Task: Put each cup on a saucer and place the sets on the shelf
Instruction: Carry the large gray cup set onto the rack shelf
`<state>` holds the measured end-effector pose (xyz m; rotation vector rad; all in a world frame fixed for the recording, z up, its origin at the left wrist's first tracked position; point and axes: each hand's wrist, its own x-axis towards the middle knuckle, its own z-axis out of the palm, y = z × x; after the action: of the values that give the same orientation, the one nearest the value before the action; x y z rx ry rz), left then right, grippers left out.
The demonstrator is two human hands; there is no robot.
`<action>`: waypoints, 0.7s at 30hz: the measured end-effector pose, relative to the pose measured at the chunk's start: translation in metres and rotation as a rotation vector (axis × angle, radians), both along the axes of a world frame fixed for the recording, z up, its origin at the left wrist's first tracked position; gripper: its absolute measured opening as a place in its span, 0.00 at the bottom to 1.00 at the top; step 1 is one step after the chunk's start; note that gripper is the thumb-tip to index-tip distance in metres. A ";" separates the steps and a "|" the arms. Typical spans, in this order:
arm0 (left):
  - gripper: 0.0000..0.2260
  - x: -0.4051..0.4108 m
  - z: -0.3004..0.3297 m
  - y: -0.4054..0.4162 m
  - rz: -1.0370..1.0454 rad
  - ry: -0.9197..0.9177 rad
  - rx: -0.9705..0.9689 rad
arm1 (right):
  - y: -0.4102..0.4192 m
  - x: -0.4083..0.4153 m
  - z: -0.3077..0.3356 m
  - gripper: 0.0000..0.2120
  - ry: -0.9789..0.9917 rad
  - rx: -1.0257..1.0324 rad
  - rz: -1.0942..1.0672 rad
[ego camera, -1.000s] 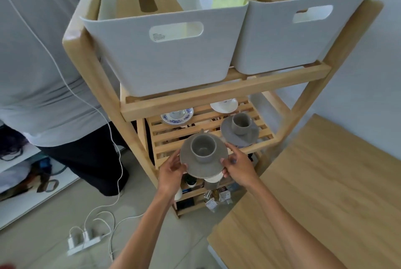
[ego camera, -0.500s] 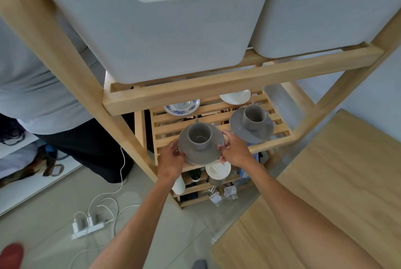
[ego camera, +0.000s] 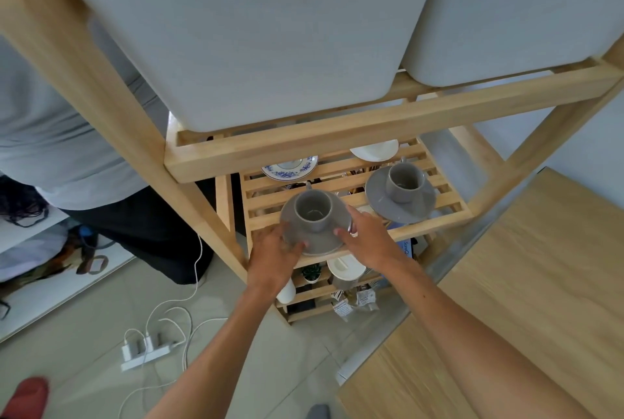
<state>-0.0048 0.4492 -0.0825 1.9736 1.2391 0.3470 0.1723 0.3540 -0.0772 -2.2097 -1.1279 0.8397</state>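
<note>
Hands [ego camera: 275,254] and [ego camera: 368,243] clamp opposite edges of the grey saucer [ego camera: 315,239], your grip keeping it level so the cup [ego camera: 312,211] stays centred as you slide it onto the slatted shelf [ego camera: 435,226]. Both are plain matte grey, matching the set [ego camera: 400,192] parked to the right.

We reach both bare forearms forward and up from the bottom of the view, converging toward the middle. Our left hand [ego camera: 275,251] is turned palm inward, its fingers [ego camera: 297,244] curled in a grip along the left edge of the grey saucer [ego camera: 320,243], thumb on the near rim. Our right hand [ego camera: 366,241] mirrors it on the right edge, fingers spread and bent, the wrist straight in line with the forearm.
</note>
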 end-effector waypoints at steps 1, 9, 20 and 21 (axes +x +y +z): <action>0.23 -0.003 0.000 -0.003 -0.037 0.042 0.023 | -0.003 -0.002 -0.001 0.34 -0.028 -0.046 0.023; 0.32 -0.007 -0.002 -0.010 -0.045 0.130 0.166 | -0.017 -0.006 -0.004 0.42 -0.184 -0.081 0.103; 0.31 0.000 -0.007 -0.007 -0.004 0.132 0.171 | -0.010 -0.002 0.000 0.40 -0.191 -0.091 0.136; 0.31 0.000 -0.007 -0.007 0.002 0.131 0.171 | -0.010 -0.003 0.001 0.40 -0.194 -0.098 0.135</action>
<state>-0.0045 0.4419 -0.0893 2.1701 1.3314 0.3386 0.1695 0.3444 -0.0766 -2.3579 -1.3679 0.7621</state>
